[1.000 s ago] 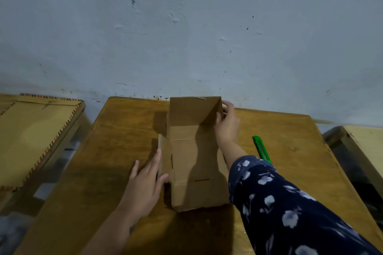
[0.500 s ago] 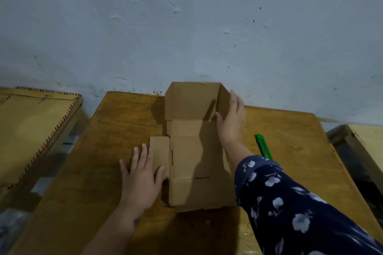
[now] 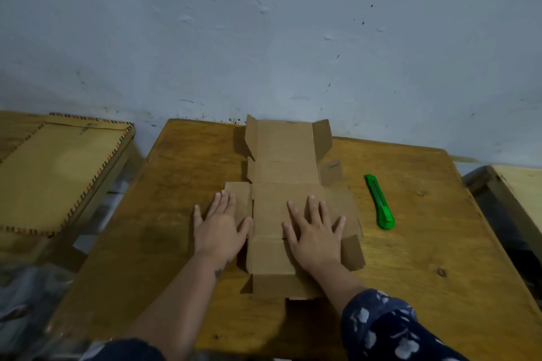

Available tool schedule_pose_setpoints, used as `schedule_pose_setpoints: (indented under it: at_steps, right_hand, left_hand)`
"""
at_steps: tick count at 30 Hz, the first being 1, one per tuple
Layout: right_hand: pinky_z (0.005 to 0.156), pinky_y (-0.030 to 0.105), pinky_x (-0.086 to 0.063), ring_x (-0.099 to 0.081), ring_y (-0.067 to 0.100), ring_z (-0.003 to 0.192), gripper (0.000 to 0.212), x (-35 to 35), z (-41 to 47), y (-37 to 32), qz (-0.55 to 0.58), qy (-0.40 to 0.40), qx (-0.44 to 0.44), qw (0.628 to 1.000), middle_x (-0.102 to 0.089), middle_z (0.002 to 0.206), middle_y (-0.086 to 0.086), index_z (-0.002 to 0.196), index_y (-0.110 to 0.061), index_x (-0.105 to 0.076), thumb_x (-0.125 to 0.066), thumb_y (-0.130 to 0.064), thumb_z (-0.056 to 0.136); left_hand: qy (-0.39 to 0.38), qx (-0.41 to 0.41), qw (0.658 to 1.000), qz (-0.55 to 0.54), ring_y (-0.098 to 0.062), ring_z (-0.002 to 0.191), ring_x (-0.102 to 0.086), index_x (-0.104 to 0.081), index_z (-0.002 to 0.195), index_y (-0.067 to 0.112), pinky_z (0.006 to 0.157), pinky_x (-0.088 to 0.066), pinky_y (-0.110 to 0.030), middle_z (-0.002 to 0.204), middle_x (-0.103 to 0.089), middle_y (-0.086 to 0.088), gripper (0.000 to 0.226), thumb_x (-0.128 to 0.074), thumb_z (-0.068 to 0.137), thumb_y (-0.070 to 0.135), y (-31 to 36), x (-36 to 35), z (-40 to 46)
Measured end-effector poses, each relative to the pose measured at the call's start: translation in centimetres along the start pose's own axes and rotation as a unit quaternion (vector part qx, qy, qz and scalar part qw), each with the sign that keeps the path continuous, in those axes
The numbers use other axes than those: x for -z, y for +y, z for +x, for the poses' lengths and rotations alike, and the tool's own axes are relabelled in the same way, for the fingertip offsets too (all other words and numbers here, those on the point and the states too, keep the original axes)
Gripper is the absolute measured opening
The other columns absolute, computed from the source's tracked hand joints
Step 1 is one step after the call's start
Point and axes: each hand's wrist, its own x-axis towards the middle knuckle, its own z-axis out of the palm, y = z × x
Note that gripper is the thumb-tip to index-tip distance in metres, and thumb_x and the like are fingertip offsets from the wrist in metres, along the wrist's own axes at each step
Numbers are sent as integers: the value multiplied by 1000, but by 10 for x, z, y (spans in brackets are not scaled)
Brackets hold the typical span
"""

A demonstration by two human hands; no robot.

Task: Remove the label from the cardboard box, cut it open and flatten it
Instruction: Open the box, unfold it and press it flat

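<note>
The brown cardboard box (image 3: pixel 283 161) lies unfolded and nearly flat in the middle of the wooden table (image 3: pixel 425 258). Its far panel and two small side flaps still tilt up near the wall. My left hand (image 3: pixel 218 227) presses flat, fingers spread, on the box's left flap and the table beside it. My right hand (image 3: pixel 313 231) presses flat with spread fingers on the centre panel. A green utility knife (image 3: pixel 379 202) rests on the table to the right of the box, apart from both hands. No label shows on the visible cardboard.
A pale blue wall (image 3: pixel 293 38) rises right behind the table. A flat brown board with stitched edges (image 3: pixel 58 173) lies on a stand to the left. Another wooden piece (image 3: pixel 522 193) stands at the right edge.
The box went from standing half open to spread flat. My right hand left the far upright panel and came down onto the centre panel. My left hand stayed pressing the left flap.
</note>
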Motion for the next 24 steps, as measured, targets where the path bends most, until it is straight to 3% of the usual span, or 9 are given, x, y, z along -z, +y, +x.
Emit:
schedule_pose_setpoints:
  at_steps: [6, 10, 16, 20, 24]
  right_hand:
    - [111, 64, 5, 7, 29, 146, 54, -1, -12, -9, 13, -11, -17, 1000, 7, 160, 1, 145, -49, -1, -15, -60, 94]
    - [111, 65, 4, 7, 29, 146, 54, -3, -14, -11, 8, -15, -29, 999, 6, 160, 1, 145, -49, -1, -15, -60, 93]
    - [112, 65, 1, 5, 30, 146, 55, -7, -19, -17, 6, -3, -42, 999, 5, 160, 2, 145, -48, -3, -17, -60, 93]
    - [112, 65, 1, 7, 30, 146, 56, -10, -22, -16, -11, -7, -35, 999, 8, 160, 2, 144, -48, 3, -13, -61, 93]
    - [113, 62, 4, 3, 29, 146, 56, -5, -22, -15, -8, 10, -27, 1000, 0, 160, 4, 146, -44, -8, -18, -59, 93]
  left_hand:
    - [70, -14, 997, -35, -8, 146, -5, -23, 150, 25, 118, 1, -48, 158, -18, 8, 56, -21, 99, 49, -26, 11, -13]
    - [135, -32, 990, 20, -13, 147, -5, -25, 147, 37, 116, 0, -51, 157, -21, 7, 46, -23, 102, 39, -49, 22, -16]
    - [69, 1, 994, 88, -22, 148, 7, -25, 149, 31, 114, 2, -58, 161, -8, 1, 54, -21, 99, 50, -83, 15, -21]
    - [-9, 36, 996, 75, -24, 145, 19, -10, 152, 30, 113, 8, -60, 161, 9, 1, 61, -14, 97, 56, -85, 5, -24]
    - [12, 38, 998, 57, -20, 145, 20, -12, 152, 17, 113, 10, -60, 160, 11, -1, 65, -11, 97, 53, -66, 10, -23]
